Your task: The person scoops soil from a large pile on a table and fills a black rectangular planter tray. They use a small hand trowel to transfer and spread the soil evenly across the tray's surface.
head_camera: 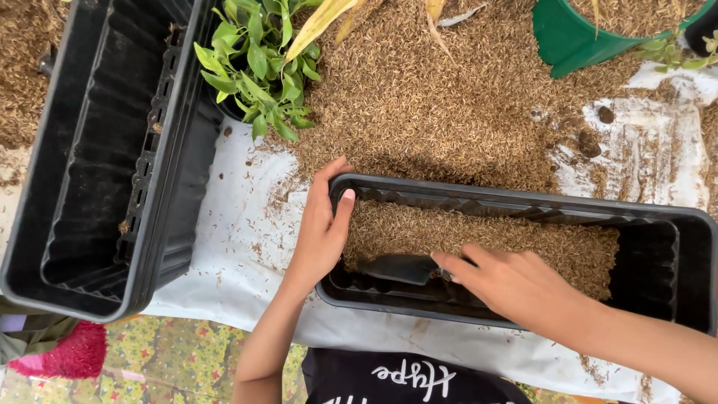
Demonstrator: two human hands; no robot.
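Two bare hands work at one long black planter trough [516, 203] lying across a white sheet [239, 239]. The right hand [516, 284] is closed round the handle of a small black trowel [396, 268], whose blade rests on the trough floor at the edge of a layer of brown husks [486, 236]; the handle itself is hidden under the fingers. The left hand [321, 228] clasps the trough's near-left corner, thumb hooked over the rim and inside. The husks cover the middle of the trough; its two ends show bare black floor, and the right end is cut off by the frame.

One larger heap of the same husks [449, 97] spreads over the sheet beyond the trough. A second black trough [97, 150] lies to the left, holding only a perforated black insert. One leafy green plant [258, 63] stands between the two troughs, its pot mostly hidden. One green pot [568, 41] with husks in it is cut off at the top right
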